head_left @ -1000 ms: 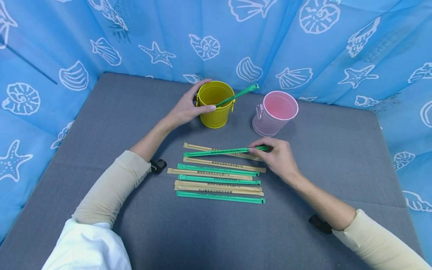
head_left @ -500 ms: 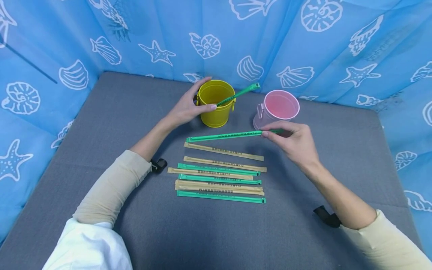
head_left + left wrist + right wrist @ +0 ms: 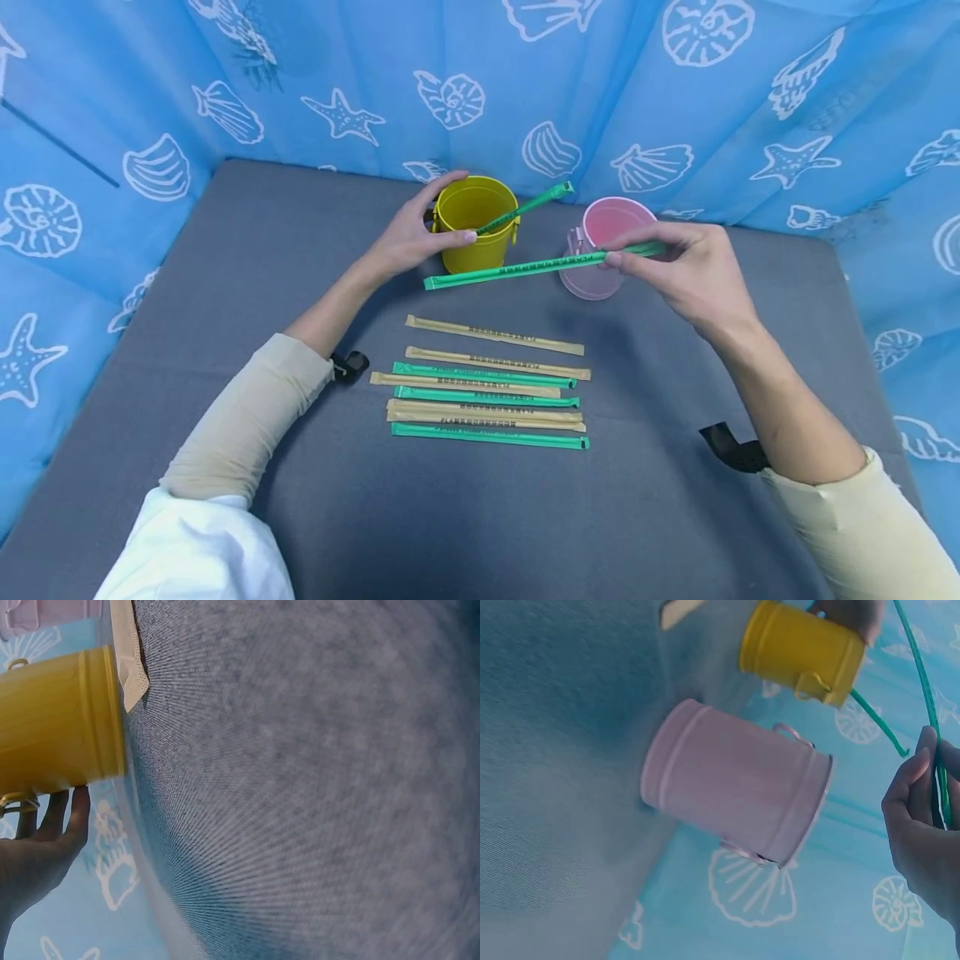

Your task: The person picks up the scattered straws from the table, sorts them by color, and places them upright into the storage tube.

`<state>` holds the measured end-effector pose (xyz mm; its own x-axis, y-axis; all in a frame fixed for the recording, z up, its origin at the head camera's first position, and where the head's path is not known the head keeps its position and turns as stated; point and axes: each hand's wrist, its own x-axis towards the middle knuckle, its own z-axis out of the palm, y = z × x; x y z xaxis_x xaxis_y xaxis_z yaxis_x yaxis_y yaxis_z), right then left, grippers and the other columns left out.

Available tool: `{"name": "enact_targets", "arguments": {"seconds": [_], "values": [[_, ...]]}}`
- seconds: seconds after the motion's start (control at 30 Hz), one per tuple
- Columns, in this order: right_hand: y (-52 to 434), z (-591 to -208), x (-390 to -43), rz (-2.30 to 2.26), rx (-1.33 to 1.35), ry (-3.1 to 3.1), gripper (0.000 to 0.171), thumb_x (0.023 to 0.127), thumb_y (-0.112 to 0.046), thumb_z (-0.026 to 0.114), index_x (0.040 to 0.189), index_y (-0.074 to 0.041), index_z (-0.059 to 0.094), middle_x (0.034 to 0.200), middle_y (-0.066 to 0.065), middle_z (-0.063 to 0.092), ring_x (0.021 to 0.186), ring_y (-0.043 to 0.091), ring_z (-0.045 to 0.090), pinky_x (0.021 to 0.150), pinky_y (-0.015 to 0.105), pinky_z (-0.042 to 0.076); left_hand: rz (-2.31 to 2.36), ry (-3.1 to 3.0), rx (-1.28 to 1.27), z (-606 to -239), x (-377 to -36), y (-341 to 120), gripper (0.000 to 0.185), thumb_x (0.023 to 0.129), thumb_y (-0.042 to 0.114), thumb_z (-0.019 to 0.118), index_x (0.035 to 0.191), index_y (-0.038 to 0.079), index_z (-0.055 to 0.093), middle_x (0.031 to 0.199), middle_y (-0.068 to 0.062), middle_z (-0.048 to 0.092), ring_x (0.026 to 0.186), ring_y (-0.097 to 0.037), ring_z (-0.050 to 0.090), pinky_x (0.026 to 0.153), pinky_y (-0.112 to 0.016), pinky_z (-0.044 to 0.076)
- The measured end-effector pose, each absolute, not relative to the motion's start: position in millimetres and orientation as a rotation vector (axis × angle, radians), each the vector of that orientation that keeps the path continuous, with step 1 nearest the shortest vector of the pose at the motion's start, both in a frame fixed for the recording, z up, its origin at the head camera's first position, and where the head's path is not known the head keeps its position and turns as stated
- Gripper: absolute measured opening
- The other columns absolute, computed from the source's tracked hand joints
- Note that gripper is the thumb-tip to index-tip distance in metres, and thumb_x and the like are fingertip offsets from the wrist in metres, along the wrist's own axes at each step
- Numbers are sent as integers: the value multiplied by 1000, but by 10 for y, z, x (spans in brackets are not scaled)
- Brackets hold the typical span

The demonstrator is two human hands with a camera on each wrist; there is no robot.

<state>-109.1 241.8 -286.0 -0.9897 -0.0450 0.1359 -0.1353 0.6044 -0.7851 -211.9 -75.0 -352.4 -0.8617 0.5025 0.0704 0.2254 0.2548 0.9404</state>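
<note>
My left hand (image 3: pixel 420 231) holds the yellow bucket (image 3: pixel 480 250) by its left side, thumb across the front of the rim. In the left wrist view its fingers reach the wall of that bucket near a handle. One green paper-wrapped straw (image 3: pixel 542 203) leans out of the bucket to the right. Raised above the table, my right hand (image 3: pixel 686 271) pinches another green wrapped straw (image 3: pixel 517 270) near its right end; its free end points left, overlapping the bucket's base in the head view. The pink bucket (image 3: pixel 592 279) stands just behind the right hand, partly covered by it.
Several tan wrapped straws (image 3: pixel 495 334) and green wrapped straws (image 3: pixel 491 436) lie side by side on the grey tabletop (image 3: pixel 315 517), in front of the buckets. A blue curtain (image 3: pixel 480 50) with white shell prints hangs around the table's back and sides.
My right hand has lifted the green straw off the row of straws and carried it up and back toward the buckets. The left hand stays on the yellow bucket.
</note>
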Motion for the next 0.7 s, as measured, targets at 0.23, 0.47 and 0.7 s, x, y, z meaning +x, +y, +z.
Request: {"name": "enact_targets", "arguments": {"seconds": [0.23,0.47,0.7], "values": [[2443,-2746,-1220,1419,99,-2622,20,86,-17,80,101,-5,78,75,-4,70,59,14,47,53,26,33,1602,2364,675,-3760,-2284,-772,80,88,20,75,155,18,32,158,-6,32,140,-24,35,112,-49,30],[2461,-2637,-1416,1465,67,-2577,21,87,-15,78,104,-2,77,85,-4,71,73,15,58,63,24,42,1522,2450,688,-3833,-2349,-812,85,84,33,81,155,29,33,160,5,30,143,-19,32,114,-48,28],[2449,-2603,-1569,1463,77,-2597,24,88,-18,77,106,-2,76,97,-4,71,85,12,64,73,20,47,1494,2465,715,-3832,-2349,-790,82,85,39,77,154,32,34,159,7,30,144,-17,31,113,-48,29]]}}
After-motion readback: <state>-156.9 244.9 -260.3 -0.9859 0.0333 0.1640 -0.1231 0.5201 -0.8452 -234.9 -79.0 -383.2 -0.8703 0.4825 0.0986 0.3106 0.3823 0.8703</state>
